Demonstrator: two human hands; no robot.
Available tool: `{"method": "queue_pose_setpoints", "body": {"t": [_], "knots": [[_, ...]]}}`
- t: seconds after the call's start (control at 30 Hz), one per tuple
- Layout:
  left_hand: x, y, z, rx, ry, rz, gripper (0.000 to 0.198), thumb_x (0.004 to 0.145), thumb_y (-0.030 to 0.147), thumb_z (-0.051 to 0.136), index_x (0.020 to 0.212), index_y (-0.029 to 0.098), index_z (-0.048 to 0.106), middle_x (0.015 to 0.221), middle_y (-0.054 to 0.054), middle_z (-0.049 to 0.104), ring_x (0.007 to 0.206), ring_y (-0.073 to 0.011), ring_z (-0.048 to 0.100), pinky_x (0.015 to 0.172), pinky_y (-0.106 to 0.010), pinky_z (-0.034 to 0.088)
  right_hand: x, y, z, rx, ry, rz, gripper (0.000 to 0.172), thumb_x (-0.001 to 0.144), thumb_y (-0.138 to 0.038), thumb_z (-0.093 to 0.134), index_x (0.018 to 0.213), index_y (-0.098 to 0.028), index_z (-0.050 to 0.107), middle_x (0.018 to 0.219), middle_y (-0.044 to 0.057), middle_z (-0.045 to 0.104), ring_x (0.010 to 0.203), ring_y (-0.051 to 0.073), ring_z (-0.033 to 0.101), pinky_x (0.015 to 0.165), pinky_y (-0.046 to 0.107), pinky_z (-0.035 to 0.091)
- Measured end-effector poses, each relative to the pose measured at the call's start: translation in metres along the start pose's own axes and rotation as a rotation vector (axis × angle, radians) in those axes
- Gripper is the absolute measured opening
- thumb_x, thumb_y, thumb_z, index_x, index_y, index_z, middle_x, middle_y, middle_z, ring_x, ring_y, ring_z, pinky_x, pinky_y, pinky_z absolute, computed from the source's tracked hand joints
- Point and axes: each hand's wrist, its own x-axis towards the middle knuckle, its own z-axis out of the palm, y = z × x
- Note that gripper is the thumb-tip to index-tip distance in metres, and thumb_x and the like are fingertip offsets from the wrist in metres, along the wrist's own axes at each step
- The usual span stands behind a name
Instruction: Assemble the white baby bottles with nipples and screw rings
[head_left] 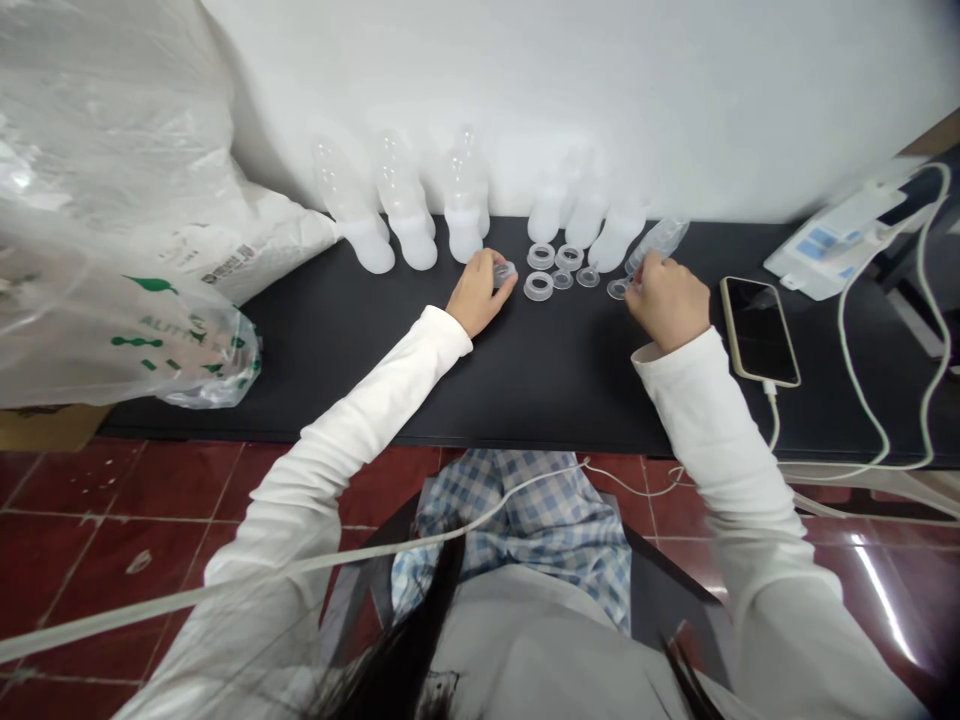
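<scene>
My left hand [481,292] is closed, thumb and fingers pinching a small clear ring-like piece [504,271] just above the black table. Right of it lie several translucent screw rings [538,287] and small clear flanged pieces [588,276] that look like bottle teats. My right hand [670,303] is closed, its fingertips at the edge of another small clear flanged piece [618,289]; the far side of the grip is hidden. Just behind that hand leans a clear ribbed cylinder [660,240]. Several milky bottle-shaped pieces [461,225] stand along the wall, some with clear domed tops.
A phone [762,330] on a charging cable lies right of my right hand. Beyond it are a white box-like device [832,240] and looping white cables [846,300]. Large plastic bags [172,330] cover the table's left end. A white cord [420,542] crosses my lap.
</scene>
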Motion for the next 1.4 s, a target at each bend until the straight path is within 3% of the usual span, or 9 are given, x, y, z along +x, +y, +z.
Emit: {"method": "queue_pose_setpoints", "body": {"t": [0.1, 0.2, 0.3, 0.37, 0.57, 0.77, 0.97, 1.23, 1.4], "knots": [[-0.003, 0.005, 0.005, -0.291, 0.053, -0.165, 0.064, 0.091, 0.082, 0.037, 0.108, 0.023, 0.055, 0.102, -0.008, 0.069, 0.095, -0.02, 0.07, 0.089, -0.039, 0.057, -0.003, -0.008, -0.005, 0.145, 0.126, -0.054, 0.025, 0.1, -0.025, 0.04, 0.112, -0.012, 0.058, 0.105, 0.021, 0.068, 0.098, 0.031, 0.066, 0.077, 0.04, 0.048], [-0.007, 0.012, 0.012, -0.506, -0.019, -0.271, 0.071, 0.09, 0.084, 0.026, 0.112, 0.023, 0.055, 0.097, -0.009, 0.071, 0.084, -0.0201, 0.072, 0.078, -0.039, 0.058, -0.007, -0.02, 0.006, 0.415, 0.309, -0.252, 0.028, 0.101, -0.037, 0.038, 0.108, -0.017, 0.056, 0.09, 0.011, 0.064, 0.087, 0.025, 0.064, 0.082, 0.041, 0.05], [-0.011, 0.021, 0.017, -0.577, -0.07, -0.295, 0.071, 0.092, 0.083, 0.024, 0.114, 0.023, 0.054, 0.1, -0.011, 0.072, 0.086, -0.0221, 0.074, 0.077, -0.042, 0.06, -0.012, -0.036, 0.025, 0.691, 0.272, -0.581, 0.031, 0.102, -0.049, 0.039, 0.104, -0.022, 0.055, 0.09, 0.007, 0.063, 0.084, 0.022, 0.062, 0.083, 0.041, 0.054], [-0.013, 0.026, 0.019, -0.609, -0.065, -0.298, 0.069, 0.092, 0.082, 0.026, 0.114, 0.023, 0.053, 0.102, -0.01, 0.072, 0.091, -0.0224, 0.074, 0.082, -0.044, 0.061, -0.014, -0.045, 0.036, 0.768, 0.232, -0.694, 0.035, 0.101, -0.055, 0.037, 0.1, -0.024, 0.055, 0.092, 0.007, 0.064, 0.084, 0.022, 0.062, 0.082, 0.042, 0.055], [-0.018, 0.034, 0.019, -0.637, -0.101, -0.24, 0.066, 0.09, 0.083, 0.033, 0.117, 0.025, 0.05, 0.109, -0.008, 0.069, 0.106, -0.0209, 0.073, 0.091, -0.043, 0.061, -0.009, -0.054, 0.052, 0.811, 0.25, -0.61, 0.044, 0.102, -0.061, 0.035, 0.106, -0.024, 0.059, 0.094, 0.007, 0.064, 0.084, 0.023, 0.062, 0.087, 0.046, 0.055], [-0.021, 0.044, 0.017, -0.697, -0.143, -0.122, 0.062, 0.088, 0.082, 0.042, 0.112, 0.026, 0.048, 0.107, -0.008, 0.072, 0.098, -0.0217, 0.076, 0.088, -0.046, 0.064, -0.007, -0.051, 0.049, 0.735, 0.272, -0.441, 0.049, 0.099, -0.067, 0.037, 0.108, -0.026, 0.063, 0.102, 0.011, 0.061, 0.101, 0.029, 0.061, 0.093, 0.052, 0.054], [-0.024, 0.045, 0.014, -0.664, -0.188, -0.041, 0.054, 0.09, 0.066, 0.059, 0.121, 0.025, 0.045, 0.112, -0.008, 0.076, 0.098, -0.0197, 0.077, 0.094, -0.044, 0.062, -0.003, -0.056, 0.059, 0.8, 0.288, -0.355, 0.052, 0.1, -0.068, 0.034, 0.12, -0.025, 0.055, 0.104, 0.011, 0.061, 0.094, 0.026, 0.062, 0.085, 0.047, 0.056], [-0.025, 0.041, 0.019, -0.685, -0.163, -0.098, 0.052, 0.09, 0.064, 0.061, 0.12, 0.023, 0.05, 0.106, -0.008, 0.076, 0.097, -0.0206, 0.076, 0.089, -0.039, 0.063, -0.005, -0.058, 0.059, 0.868, 0.108, -0.485, 0.05, 0.1, -0.064, 0.035, 0.125, -0.023, 0.049, 0.098, 0.009, 0.066, 0.081, 0.023, 0.064, 0.078, 0.042, 0.056], [-0.024, 0.038, 0.024, -0.633, -0.084, -0.089, 0.049, 0.089, 0.06, 0.064, 0.119, 0.022, 0.052, 0.099, -0.005, 0.076, 0.093, -0.0188, 0.076, 0.089, -0.036, 0.06, -0.001, -0.059, 0.062, 0.87, 0.176, -0.58, 0.043, 0.099, -0.062, 0.04, 0.114, -0.024, 0.053, 0.096, 0.007, 0.066, 0.075, 0.022, 0.061, 0.082, 0.044, 0.055]]}}
